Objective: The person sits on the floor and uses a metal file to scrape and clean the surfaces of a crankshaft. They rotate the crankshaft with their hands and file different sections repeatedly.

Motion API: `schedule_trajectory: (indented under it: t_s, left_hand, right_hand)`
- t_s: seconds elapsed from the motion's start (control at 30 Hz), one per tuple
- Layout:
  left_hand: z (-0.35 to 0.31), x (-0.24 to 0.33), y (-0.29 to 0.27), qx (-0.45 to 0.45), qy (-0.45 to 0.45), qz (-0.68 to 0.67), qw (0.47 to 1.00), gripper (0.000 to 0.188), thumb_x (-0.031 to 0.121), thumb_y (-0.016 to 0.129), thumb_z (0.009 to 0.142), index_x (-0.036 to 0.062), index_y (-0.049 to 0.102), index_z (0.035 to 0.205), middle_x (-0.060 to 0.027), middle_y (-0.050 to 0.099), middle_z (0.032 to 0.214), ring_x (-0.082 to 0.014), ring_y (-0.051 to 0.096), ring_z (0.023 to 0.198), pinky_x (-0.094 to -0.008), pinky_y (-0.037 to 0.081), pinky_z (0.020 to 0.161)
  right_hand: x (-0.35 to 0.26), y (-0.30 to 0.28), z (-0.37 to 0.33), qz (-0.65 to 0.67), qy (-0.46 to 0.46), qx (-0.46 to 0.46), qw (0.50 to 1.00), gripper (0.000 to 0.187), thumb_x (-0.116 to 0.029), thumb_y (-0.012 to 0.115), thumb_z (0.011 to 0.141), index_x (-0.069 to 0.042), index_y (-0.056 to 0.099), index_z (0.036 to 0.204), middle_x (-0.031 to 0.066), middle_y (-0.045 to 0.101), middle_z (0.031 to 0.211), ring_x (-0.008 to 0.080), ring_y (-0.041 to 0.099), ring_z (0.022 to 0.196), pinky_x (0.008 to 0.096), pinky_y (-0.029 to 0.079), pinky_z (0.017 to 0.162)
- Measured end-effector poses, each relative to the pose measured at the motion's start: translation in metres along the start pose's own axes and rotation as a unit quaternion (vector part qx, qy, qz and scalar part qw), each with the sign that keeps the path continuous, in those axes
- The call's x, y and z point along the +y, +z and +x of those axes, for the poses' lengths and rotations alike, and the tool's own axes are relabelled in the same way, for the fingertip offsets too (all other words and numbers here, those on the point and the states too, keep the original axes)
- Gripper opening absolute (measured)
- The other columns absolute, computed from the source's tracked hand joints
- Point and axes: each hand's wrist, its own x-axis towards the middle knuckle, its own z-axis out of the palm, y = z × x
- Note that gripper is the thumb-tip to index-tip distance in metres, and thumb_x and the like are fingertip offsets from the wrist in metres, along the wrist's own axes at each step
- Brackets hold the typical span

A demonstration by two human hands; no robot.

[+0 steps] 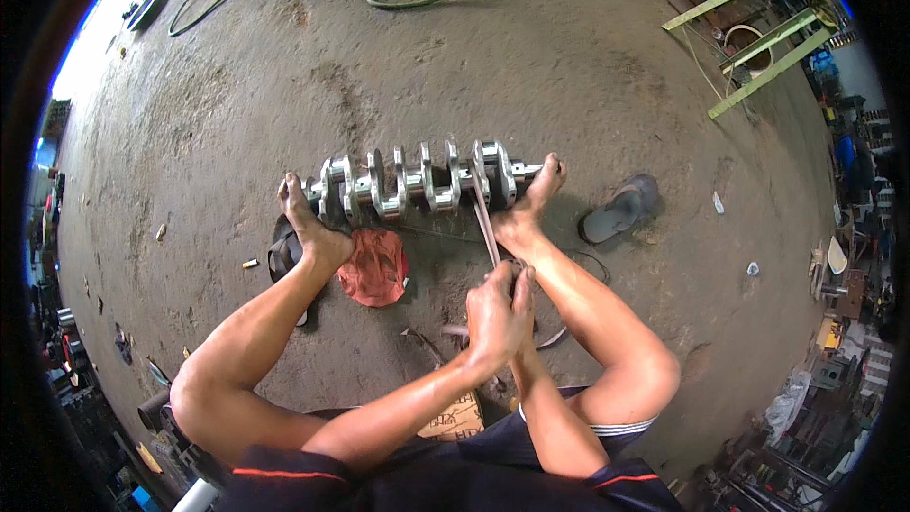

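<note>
Subject: a silver, many-throwed metal crankshaft [412, 185], lying crosswise on the grey-brown, stained floor [218, 133] in the centre of the frame, slightly above the middle. The person's bare left foot [308, 223] is set at its left end and the bare right foot [531, 209] at its right end.

A narrow, brownish-grey flexible strap [487, 228] runs from the right-hand part of the crankshaft down to the hands, just below centre. The left hand [491, 318] is clenched on the strap's lower end. The right hand [523, 299] is pressed against it and partly covered — whether its fingers also grasp the strap cannot be told.

Between the feet, below the crankshaft, lies a crumpled red cloth [374, 270]. A dark sandal [282, 251] is at the left foot; a grey sandal [621, 209] lies right of centre. Also noted: a coiled green hose [417, 4], top centre — and a pale-green slatted frame [770, 74], upper right.
</note>
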Motion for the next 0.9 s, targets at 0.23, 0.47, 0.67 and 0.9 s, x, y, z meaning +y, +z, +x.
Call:
schedule_trajectory:
  t_s: [0.23, 0.47, 0.67, 0.9]
  left_hand:
    - [0.045, -0.041, 0.024, 0.060, 0.032, 0.006, 0.998, 0.025, 0.021, 0.059, 0.094, -0.0023, 0.060, 0.086, -0.0209, 0.058, 0.062, -0.0300, 0.059, 0.052, -0.0406, 0.045, 0.053]
    - [0.129, -0.088, 0.055, 0.055, 0.011, -0.044, 0.997, 0.023, 0.022, 0.059, 0.094, -0.0003, 0.061, 0.093, -0.0269, 0.062, 0.077, -0.0459, 0.062, 0.076, -0.0485, 0.048, 0.065]
    - [0.109, 0.034, 0.007, 0.053, 0.155, -0.016, 0.986, 0.024, 0.024, 0.059, 0.094, 0.0038, 0.059, 0.106, -0.0215, 0.065, 0.096, -0.0385, 0.063, 0.091, -0.0467, 0.050, 0.078]
    - [-0.051, 0.046, -0.046, -0.564, 0.195, -0.052, 0.801, 0.040, 0.040, 0.051, 0.099, 0.0022, 0.063, 0.103, -0.0158, 0.064, 0.083, -0.0230, 0.060, 0.077, -0.0412, 0.048, 0.074]
  right_hand:
    - [0.010, -0.093, -0.178, -0.550, -0.062, -0.004, 0.833, 0.018, -0.016, 0.057, 0.092, 0.000, 0.065, 0.096, 0.0095, 0.053, 0.062, 0.0176, 0.052, 0.061, 0.0350, 0.046, 0.064]
    - [-0.037, -0.103, -0.253, -0.497, 0.100, 0.018, 0.862, 0.014, -0.009, 0.060, 0.090, -0.001, 0.065, 0.100, 0.0064, 0.059, 0.068, 0.0091, 0.051, 0.062, 0.0285, 0.043, 0.056]
    - [-0.124, -0.118, -0.324, -0.481, 0.169, -0.041, 0.859, 0.013, -0.009, 0.064, 0.089, -0.003, 0.069, 0.100, -0.0006, 0.063, 0.072, 0.0067, 0.051, 0.062, 0.0253, 0.043, 0.057]
    - [-0.231, -0.094, -0.302, -0.482, -0.065, -0.126, 0.865, 0.030, -0.031, 0.065, 0.092, -0.003, 0.069, 0.084, -0.0050, 0.056, 0.065, 0.0029, 0.044, 0.054, 0.0201, 0.035, 0.049]
